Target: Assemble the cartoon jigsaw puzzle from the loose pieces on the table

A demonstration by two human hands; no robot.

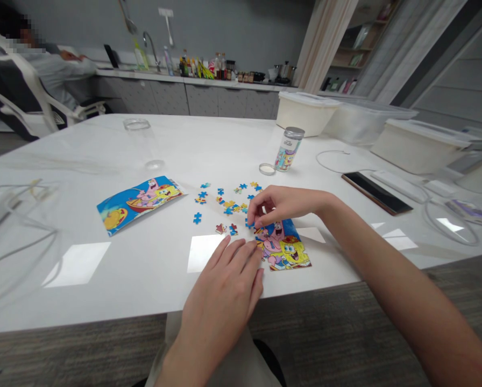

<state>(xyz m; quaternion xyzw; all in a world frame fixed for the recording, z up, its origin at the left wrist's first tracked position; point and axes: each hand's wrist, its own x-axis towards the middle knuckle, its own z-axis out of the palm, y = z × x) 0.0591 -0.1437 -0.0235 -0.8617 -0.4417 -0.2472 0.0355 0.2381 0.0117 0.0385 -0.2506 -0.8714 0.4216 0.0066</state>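
A partly assembled jigsaw puzzle [291, 252] of cartoon characters lies near the table's front edge. Over its upper left corner my right hand [275, 204] is bent, thumb and fingers pinched at a blue puzzle piece [248, 223]; the fingertips partly hide it. My left hand [228, 274] rests flat with outstretched fingers, their tips beside the puzzle's left edge. Loose puzzle pieces [228, 204] are scattered beyond both hands. Two more pieces, one of them reddish [220, 229], lie just past my left fingertips. A folded picture sheet [142, 203] stands out at the left.
Behind the pieces stands a printed canister [289, 149] beside a ring-shaped lid [267, 169]. A clear jar [138, 142] is at back left. At right are a dark phone [376, 192], cables and storage boxes [420, 144]. A person [59, 75] sits far left.
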